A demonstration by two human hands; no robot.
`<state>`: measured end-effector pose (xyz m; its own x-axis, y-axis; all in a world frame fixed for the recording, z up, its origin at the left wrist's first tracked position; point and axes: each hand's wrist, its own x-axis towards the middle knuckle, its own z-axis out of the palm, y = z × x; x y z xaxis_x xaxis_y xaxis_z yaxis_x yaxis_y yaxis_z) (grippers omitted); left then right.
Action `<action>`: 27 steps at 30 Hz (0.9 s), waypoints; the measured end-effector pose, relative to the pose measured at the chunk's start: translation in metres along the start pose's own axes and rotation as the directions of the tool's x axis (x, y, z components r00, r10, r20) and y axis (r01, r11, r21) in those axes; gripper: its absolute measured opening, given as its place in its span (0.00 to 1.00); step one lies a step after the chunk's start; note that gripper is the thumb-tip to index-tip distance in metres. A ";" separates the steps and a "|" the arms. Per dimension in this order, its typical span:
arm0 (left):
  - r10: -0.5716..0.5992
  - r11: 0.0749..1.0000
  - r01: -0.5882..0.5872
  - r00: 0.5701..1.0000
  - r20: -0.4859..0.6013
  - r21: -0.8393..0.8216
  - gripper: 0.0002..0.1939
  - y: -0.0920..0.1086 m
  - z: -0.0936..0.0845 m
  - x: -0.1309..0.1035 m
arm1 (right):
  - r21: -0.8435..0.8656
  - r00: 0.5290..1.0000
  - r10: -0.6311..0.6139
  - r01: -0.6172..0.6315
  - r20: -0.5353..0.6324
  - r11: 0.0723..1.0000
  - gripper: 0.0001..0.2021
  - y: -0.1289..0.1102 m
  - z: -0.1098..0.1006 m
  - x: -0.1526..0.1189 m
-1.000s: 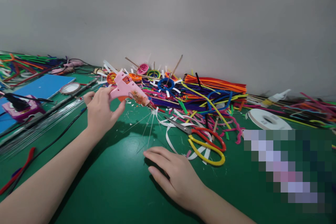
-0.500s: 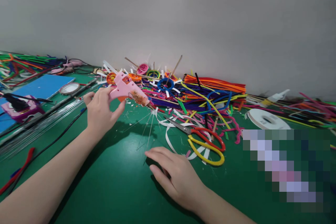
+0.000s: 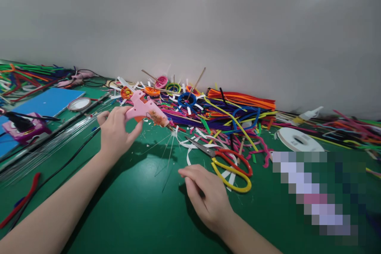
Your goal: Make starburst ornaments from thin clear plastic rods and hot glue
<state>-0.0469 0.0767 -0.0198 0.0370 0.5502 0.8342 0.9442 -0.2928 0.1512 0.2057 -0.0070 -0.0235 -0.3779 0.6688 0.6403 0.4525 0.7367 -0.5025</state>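
My left hand (image 3: 117, 131) is wrapped round the handle of a pink glue gun (image 3: 145, 108), whose stained nozzle end points down to the right. Thin clear strands (image 3: 169, 151) fan out below the nozzle, beside a small white strip. My right hand (image 3: 206, 194) hovers low over the green table, its fingertips drawn together; whether anything tiny is between them is hidden. Scissors (image 3: 235, 166) with one red and one yellow handle loop lie just beyond it, their blades toward the nozzle.
Small woven rings, one blue (image 3: 187, 99), and heaped pipe cleaners (image 3: 241, 99) line the wall. A white spool (image 3: 299, 140) lies right. At left are a blue board (image 3: 50, 99), a purple power block (image 3: 26, 128) and a black cable (image 3: 71, 158).
My right hand has moved slightly right and its fingers have drawn closer together. The left hand still holds the glue gun. The camera view has tilted up a little.
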 end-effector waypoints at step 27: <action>0.005 0.999 -0.006 1.000 0.023 0.046 0.18 0.001 -0.003 0.001 | -0.104 0.982 0.099 -0.117 -0.158 0.988 0.07 0.046 0.011 0.031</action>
<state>-0.0473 0.0747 -0.0176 0.0489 0.5667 0.8225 0.9579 -0.2597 0.1220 0.2056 0.0486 -0.0332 -0.1985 0.7143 0.6711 0.5750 0.6394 -0.5105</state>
